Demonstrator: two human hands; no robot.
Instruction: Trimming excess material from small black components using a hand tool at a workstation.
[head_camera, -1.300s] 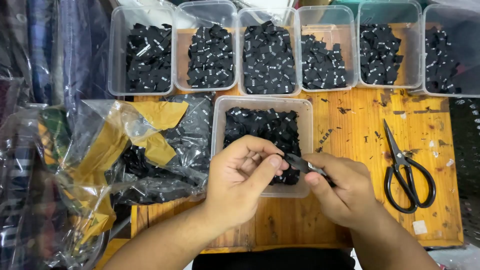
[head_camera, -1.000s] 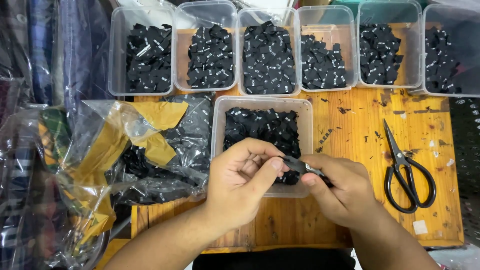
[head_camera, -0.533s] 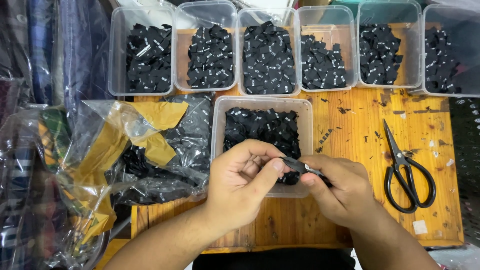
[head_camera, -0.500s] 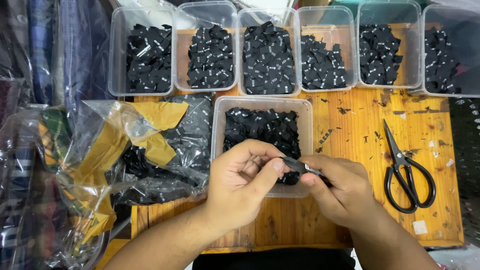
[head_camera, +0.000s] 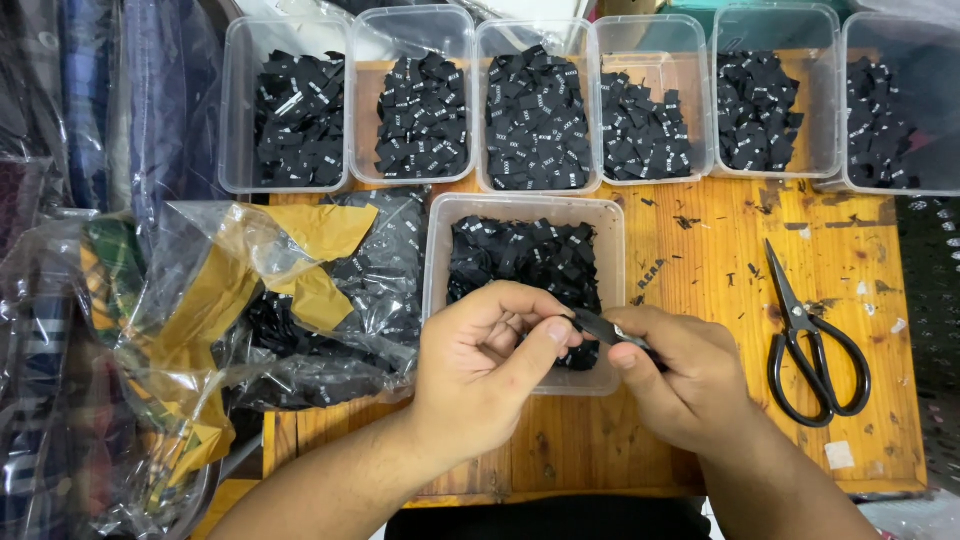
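Both my hands meet over the near edge of a clear plastic tub (head_camera: 440, 260) filled with small black fabric labels. My left hand (head_camera: 485, 375) and my right hand (head_camera: 680, 385) pinch the same small black label (head_camera: 600, 327) between thumbs and forefingers, one at each end. The label is held just above the tub's front right corner.
A row of several clear tubs (head_camera: 535, 105) of black labels lines the back of the wooden table (head_camera: 700, 250). Black scissors (head_camera: 810, 345) lie shut at the right. A crumpled clear plastic bag (head_camera: 290, 300) with yellow tape and more labels lies at the left.
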